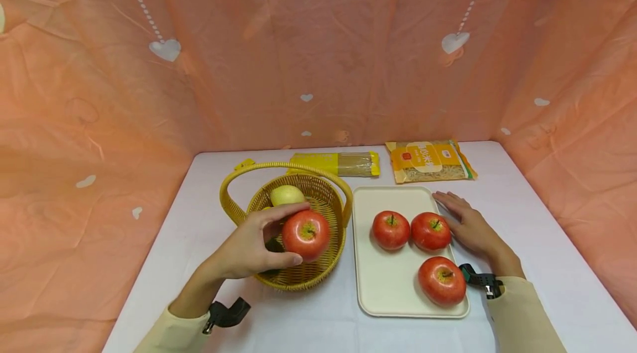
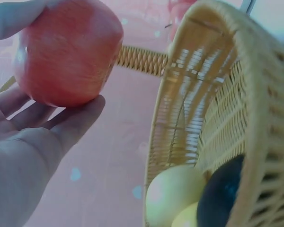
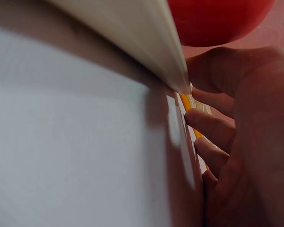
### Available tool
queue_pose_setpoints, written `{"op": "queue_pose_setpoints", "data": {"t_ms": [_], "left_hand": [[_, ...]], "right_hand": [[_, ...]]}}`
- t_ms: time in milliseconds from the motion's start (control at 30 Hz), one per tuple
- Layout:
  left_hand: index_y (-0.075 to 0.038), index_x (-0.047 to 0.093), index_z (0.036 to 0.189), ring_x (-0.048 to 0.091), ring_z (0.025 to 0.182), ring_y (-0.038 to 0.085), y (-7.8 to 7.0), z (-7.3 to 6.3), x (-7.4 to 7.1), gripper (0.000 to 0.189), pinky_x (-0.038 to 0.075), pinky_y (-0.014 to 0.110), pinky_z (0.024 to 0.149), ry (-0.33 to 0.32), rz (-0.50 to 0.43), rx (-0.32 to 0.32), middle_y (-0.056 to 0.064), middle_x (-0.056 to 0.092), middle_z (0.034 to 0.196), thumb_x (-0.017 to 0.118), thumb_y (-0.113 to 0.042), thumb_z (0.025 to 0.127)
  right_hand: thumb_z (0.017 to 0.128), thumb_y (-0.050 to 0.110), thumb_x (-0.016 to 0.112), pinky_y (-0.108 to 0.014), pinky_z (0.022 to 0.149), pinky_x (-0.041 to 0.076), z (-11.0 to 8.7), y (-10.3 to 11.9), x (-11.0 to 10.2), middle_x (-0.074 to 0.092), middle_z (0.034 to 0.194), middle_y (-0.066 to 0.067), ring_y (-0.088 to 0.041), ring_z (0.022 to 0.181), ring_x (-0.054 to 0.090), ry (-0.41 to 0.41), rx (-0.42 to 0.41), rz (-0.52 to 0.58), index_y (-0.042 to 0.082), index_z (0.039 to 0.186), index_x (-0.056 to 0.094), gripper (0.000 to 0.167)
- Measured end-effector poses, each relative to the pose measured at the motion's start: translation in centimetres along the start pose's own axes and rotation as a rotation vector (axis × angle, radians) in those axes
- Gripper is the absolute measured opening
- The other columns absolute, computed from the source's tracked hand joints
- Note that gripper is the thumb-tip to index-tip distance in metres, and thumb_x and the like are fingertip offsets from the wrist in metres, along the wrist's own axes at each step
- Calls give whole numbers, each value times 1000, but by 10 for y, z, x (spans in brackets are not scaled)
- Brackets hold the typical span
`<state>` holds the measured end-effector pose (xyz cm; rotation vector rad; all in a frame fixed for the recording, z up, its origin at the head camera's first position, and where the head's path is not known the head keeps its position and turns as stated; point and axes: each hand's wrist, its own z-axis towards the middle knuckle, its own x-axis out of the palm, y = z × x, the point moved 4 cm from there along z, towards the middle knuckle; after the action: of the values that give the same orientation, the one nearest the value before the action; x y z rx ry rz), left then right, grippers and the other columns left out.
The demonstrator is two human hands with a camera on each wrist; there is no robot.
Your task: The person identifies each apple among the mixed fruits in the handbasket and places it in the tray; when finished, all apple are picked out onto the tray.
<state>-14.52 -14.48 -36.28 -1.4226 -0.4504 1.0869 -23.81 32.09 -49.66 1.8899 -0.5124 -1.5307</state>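
My left hand grips a red apple between thumb and fingers, over the woven basket with its arched handle. In the left wrist view the apple is up beside the basket's rim. Inside the basket lie a pale yellow-green fruit and a dark rounded one. My right hand rests along the right edge of the cream tray, fingers extended, its thumb by the rim. On the tray sit three red apples, the nearest to that hand being the upper right one.
Behind the basket lies a yellow packet of noodles. An orange and yellow food bag is at the back right, beyond the tray. A white cloth covers the table, and a pink curtain with hearts hangs around it.
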Motion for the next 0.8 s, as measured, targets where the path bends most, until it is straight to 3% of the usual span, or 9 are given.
{"op": "queue_pose_setpoints", "data": {"t_ms": [133, 333, 567, 800], "left_hand": [[-2, 57, 157, 69, 130, 20, 0, 1, 14, 80, 57, 28, 111, 15, -45, 35, 16, 62, 153, 91, -6, 85], [-6, 59, 155, 68, 130, 19, 4, 7, 38, 79, 58, 30, 112, 55, -49, 56, 11, 65, 151, 92, -9, 84], [-13, 60, 157, 64, 137, 15, 10, 20, 71, 80, 52, 32, 119, 135, -31, 18, 0, 68, 150, 93, -12, 83], [-9, 59, 156, 64, 137, 13, 11, 33, 104, 79, 52, 32, 119, 164, -35, 62, 5, 67, 151, 92, -8, 84]], "right_hand": [[111, 34, 61, -85, 124, 15, 0, 0, -1, 25, 179, -26, -53, 167, 12, 3, 3, 6, 14, 171, 40, 67], [112, 35, 60, -85, 124, 14, 1, 0, 0, 24, 178, -27, -54, 166, 11, 10, 6, 11, 14, 171, 38, 67], [111, 31, 61, -84, 125, 16, 0, -1, 1, 28, 178, -26, -53, 166, 13, 1, -18, 9, 13, 170, 40, 66], [111, 31, 62, -83, 126, 15, 0, -1, 1, 29, 177, -26, -52, 167, 13, -6, -29, 1, 12, 170, 41, 65]]}}
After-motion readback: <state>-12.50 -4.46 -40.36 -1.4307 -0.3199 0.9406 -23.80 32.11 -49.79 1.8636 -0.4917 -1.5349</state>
